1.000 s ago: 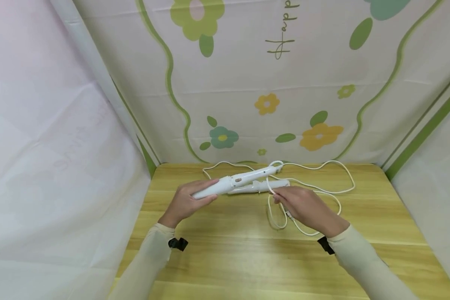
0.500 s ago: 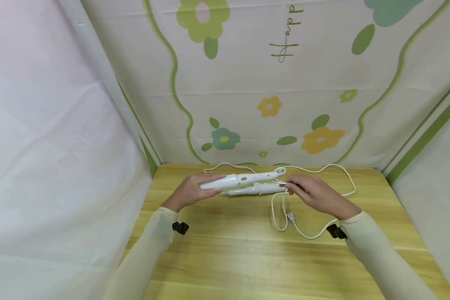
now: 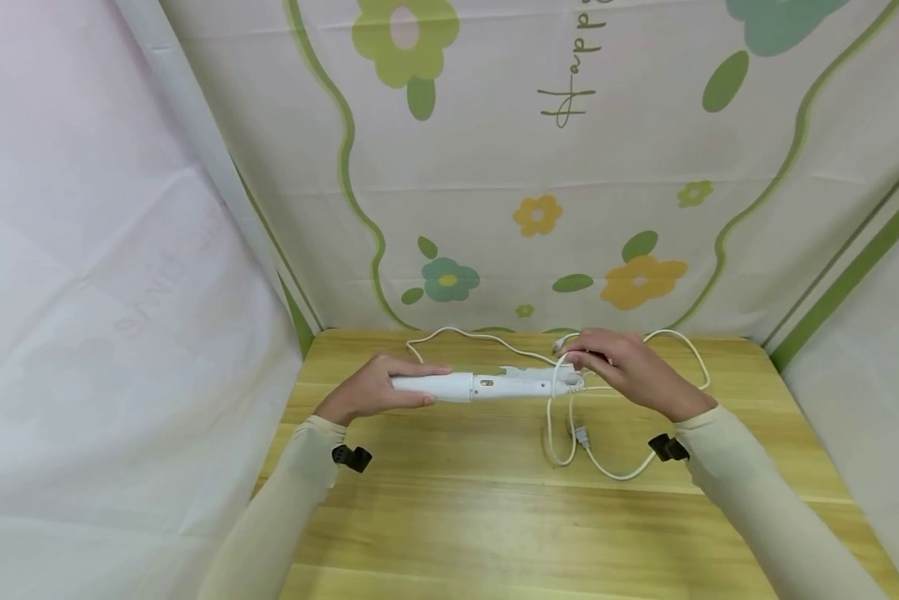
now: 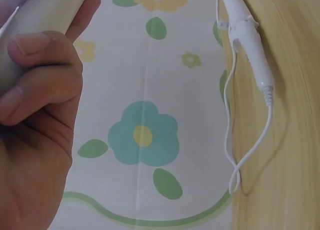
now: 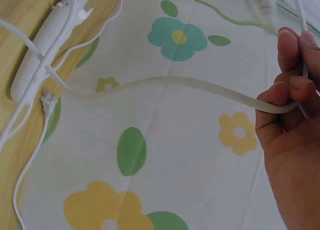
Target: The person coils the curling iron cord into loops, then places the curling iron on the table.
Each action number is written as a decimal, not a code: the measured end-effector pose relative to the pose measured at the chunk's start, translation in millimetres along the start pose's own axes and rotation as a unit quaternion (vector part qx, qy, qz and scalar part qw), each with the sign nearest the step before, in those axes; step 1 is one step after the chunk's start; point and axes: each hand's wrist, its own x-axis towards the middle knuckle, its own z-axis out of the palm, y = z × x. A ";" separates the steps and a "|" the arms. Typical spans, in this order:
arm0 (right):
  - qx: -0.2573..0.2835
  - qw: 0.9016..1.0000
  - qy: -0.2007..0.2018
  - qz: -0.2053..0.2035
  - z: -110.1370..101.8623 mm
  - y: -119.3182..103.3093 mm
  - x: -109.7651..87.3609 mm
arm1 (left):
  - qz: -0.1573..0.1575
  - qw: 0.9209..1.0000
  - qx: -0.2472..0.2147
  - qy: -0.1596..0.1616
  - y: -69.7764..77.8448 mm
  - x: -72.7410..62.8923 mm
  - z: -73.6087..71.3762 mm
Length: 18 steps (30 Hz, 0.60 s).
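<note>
My left hand (image 3: 374,385) grips a white hair iron (image 3: 509,388) by its thick end, thumb on the near side and fingers on the far side. The iron's narrower end, with a small window and a cord outlet, points right. In the right wrist view, my right hand (image 5: 295,100) pinches that iron's white cord (image 5: 175,81) between thumb and fingers, with the cord running across the palm. A second white hair iron (image 4: 252,45) lies on the table behind the held one, partly hidden by it in the head view.
A plug (image 3: 581,437) on a loop of cord lies on the wooden table (image 3: 494,517) near my right hand. Another plug (image 5: 48,103) lies by the back edge. A floral cloth wall (image 3: 449,167) stands behind the table, with cloth walls on both sides.
The held iron has come down and nearer, levelling out and now covering part of the second iron. My right hand has shifted up slightly with the cord still pinched.
</note>
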 end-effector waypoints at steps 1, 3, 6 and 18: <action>0.005 1.000 0.001 0.001 1.9 1.8 0.3 | 0.001 1.000 -0.011 -0.004 0.2 -1.4 -0.2; 0.021 1.000 0.000 0.008 6.3 4.6 0.5 | 0.006 1.000 -0.029 -0.009 0.7 -3.8 -0.1; 0.046 0.999 0.010 0.019 13.3 8.7 -0.8 | 0.016 0.999 -0.044 -0.009 3.7 -5.7 -0.1; 0.129 0.984 0.084 0.085 54.8 0.8 -19.7 | 0.025 0.995 -0.091 0.036 4.4 -2.3 12.3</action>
